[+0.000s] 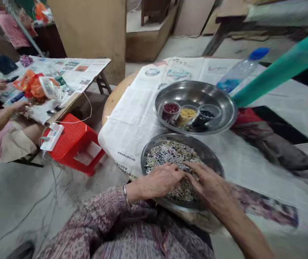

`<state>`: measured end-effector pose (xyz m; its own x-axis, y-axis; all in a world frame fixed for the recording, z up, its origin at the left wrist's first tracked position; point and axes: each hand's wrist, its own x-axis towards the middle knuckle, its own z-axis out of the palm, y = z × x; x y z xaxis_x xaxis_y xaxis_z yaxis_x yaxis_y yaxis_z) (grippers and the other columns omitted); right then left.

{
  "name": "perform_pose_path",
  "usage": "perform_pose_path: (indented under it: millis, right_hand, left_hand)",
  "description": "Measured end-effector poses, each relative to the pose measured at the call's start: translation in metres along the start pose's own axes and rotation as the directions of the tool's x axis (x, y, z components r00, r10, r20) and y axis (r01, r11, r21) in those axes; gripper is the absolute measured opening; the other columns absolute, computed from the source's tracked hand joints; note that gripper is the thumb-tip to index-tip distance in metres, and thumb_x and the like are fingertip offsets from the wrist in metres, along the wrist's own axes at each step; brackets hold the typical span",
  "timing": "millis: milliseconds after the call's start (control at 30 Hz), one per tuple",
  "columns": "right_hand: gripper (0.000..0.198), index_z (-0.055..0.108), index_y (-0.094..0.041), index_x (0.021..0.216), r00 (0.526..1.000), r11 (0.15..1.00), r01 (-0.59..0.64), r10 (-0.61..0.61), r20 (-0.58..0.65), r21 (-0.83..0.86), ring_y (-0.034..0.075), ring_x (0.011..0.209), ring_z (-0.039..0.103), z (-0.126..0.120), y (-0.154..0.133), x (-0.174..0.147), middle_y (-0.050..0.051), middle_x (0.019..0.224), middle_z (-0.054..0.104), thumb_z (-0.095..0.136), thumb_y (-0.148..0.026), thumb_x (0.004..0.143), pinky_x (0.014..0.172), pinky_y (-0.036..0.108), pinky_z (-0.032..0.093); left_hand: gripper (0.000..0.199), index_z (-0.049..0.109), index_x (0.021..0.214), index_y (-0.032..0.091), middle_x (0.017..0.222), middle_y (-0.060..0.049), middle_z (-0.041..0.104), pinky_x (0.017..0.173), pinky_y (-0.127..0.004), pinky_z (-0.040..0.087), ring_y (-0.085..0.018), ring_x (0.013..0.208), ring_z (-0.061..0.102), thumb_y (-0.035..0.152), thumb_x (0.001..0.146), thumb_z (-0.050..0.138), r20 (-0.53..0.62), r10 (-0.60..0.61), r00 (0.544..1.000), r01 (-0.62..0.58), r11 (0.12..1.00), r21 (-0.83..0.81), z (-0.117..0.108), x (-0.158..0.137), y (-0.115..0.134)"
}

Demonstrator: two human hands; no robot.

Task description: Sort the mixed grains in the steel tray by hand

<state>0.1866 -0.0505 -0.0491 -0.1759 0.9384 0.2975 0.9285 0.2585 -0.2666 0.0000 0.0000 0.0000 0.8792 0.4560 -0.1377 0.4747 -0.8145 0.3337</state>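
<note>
A steel basin near the table's front edge holds a mix of white, yellow and dark grains. My left hand, with a bracelet at the wrist, reaches over the grains with fingers bent and close together; its fingertips are hidden. From the other side comes my right hand, its thumb and fingers apart, low over the same grains. Behind stands a larger steel basin with three clear cups inside: one of dark red beans, one of yellow grains, one of black beans.
A plastic bottle with blue cap, a green tube and a dark cloth lie right of the basins. At left are a red stool bearing a power strip, cables, and people at another newspaper-covered table.
</note>
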Motion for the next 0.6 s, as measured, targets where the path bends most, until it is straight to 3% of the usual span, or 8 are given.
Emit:
perform_pose_path:
  millis: [133,267,400,500,600]
  right_hand:
    - [0.034,0.066,-0.016,0.117,0.998,0.998,-0.065,0.065,0.010,-0.028,0.027,0.103,0.068,-0.004,0.006,-0.013,0.013,0.118,0.070,0.042,-0.020,0.094,0.090,0.040,0.056]
    - [0.034,0.065,-0.014,0.118,0.992,0.992,-0.122,0.122,-0.018,-0.010,0.028,0.103,0.066,-0.003,0.004,-0.014,0.015,0.114,0.070,0.041,-0.019,0.094,0.091,0.042,0.055]
    - [0.033,0.064,-0.013,0.118,0.991,0.991,-0.130,0.127,-0.047,-0.045,0.030,0.105,0.064,-0.005,0.001,-0.012,0.017,0.115,0.068,0.045,-0.032,0.098,0.092,0.044,0.054]
    - [0.039,0.062,-0.015,0.122,0.987,0.982,-0.158,0.159,0.003,-0.106,0.032,0.105,0.063,-0.008,-0.002,-0.015,0.018,0.118,0.067,0.052,-0.041,0.096,0.089,0.046,0.055]
    - [0.040,0.060,-0.016,0.124,0.984,0.987,-0.152,0.156,0.089,-0.054,0.032,0.102,0.064,-0.004,-0.011,-0.019,0.016,0.114,0.067,0.057,-0.041,0.093,0.083,0.044,0.056]
  left_hand:
    - [0.019,0.068,0.108,0.017,0.123,-0.010,0.059,0.093,-0.037,0.047,-0.026,0.114,0.052,0.021,0.099,0.052,-0.049,0.157,0.986,-0.153,0.985,0.081,0.015,0.010,0.003]
    - [0.024,0.068,0.110,0.019,0.128,-0.010,0.057,0.096,-0.040,0.046,-0.026,0.119,0.050,0.017,0.101,0.046,-0.129,0.133,0.983,-0.114,0.983,0.147,0.017,0.029,-0.009]
    - [0.028,0.064,0.111,0.014,0.116,-0.011,0.060,0.090,-0.033,0.049,-0.023,0.110,0.055,0.006,0.099,0.039,-0.109,-0.048,0.993,0.063,0.989,0.137,0.002,0.038,-0.028]
    - [0.028,0.060,0.113,0.015,0.119,-0.010,0.058,0.085,-0.031,0.051,-0.024,0.111,0.054,0.003,0.097,0.041,-0.112,-0.192,0.975,0.205,0.972,0.116,-0.010,0.024,-0.034]
    - [0.016,0.058,0.111,0.016,0.123,-0.012,0.055,0.083,-0.036,0.053,-0.029,0.114,0.053,0.026,0.099,0.054,-0.089,-0.315,0.945,0.323,0.942,0.089,-0.013,-0.003,-0.027]
